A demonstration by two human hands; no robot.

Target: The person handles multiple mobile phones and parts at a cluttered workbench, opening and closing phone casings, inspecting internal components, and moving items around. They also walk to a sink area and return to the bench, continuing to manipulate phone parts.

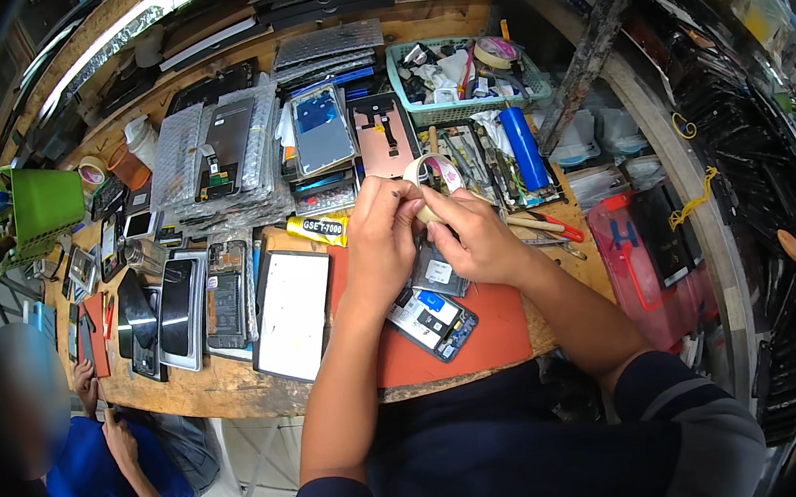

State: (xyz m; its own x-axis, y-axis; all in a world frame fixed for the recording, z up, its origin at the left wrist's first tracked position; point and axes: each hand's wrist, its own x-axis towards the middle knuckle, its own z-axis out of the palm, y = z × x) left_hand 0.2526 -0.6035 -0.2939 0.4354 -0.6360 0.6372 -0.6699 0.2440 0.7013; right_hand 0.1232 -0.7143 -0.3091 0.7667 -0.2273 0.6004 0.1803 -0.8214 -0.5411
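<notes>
My left hand (384, 226) is closed, its fingertips pinched at the near left edge of a roll of cream masking tape (449, 171). My right hand (481, 238) also grips the roll, fingers and thumb bent around its near side. Both hands meet over the work mat, and the fingers hide part of the roll. Beneath them lies a dark flat phone part (438, 271) with a white label, partly covered by my right hand. Nearer to me, a phone with its inside exposed (434, 324) rests tilted on the orange-red mat (497, 330).
Left of my left forearm are a white panel (290, 302), a yellow glue tube (318, 230) and several phones (180, 308). Bubble-wrapped screens (181, 169), a green basket of parts (475, 107) and a blue cylinder (524, 148) stand behind. A person in blue (118, 477) sits at lower left.
</notes>
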